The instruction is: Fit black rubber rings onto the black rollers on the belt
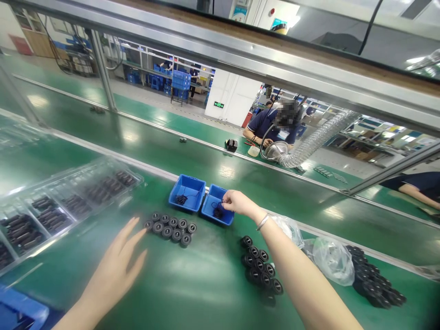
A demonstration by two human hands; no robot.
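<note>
Left hand (115, 259) spread wide, empty, just left of 10 round black parts (167, 232) (2x5); farther, 2 blue bins (193, 201), right hand (238, 201) fingers bunched at black loops (217, 211) in the right one, can't tell if gripping any.

Two small blue bins (192, 184) at centre, ten black round parts (167, 232) below, one left hand (115, 257), one right hand (239, 203), one clear divided tray (66, 214) at left.

Bright, glare on tabletop (178, 284), left-side blur
</note>
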